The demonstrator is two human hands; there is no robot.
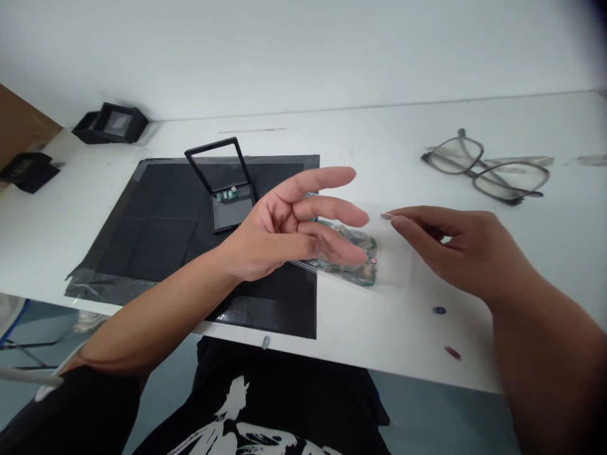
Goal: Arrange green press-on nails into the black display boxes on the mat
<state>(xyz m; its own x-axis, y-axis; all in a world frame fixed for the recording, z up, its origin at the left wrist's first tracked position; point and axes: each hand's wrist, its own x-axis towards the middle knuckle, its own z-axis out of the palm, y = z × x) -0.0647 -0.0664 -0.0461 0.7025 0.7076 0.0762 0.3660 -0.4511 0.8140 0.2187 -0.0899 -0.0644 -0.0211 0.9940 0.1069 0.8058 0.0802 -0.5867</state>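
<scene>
My left hand (pixel 284 227) hovers above a clear plastic bag, its fingers spread with nothing between them. Inside the bag (pixel 365 275) are many small green, clear and pink pieces, partly covered by that hand. To the right, my right hand (pixel 455 243) pinches a small pale piece (pixel 386 216) between thumb and index fingertip; its exact kind is too small to make out. Behind the left hand, a black-framed display case (pixel 233 218) stands with its clear lid raised. Several small green pieces (pixel 226 194) lie in a row inside it.
The case rests on a black ribbed mat (pixel 161 221) taped to the white table (pixel 398 344). Eyeglasses (pixel 474 174) lie at back right. Small blue (pixel 439 310), red (pixel 453 352) and pale (pixel 265 342) pieces sit toward the front. Black boxes (pixel 116 123) stand at back left.
</scene>
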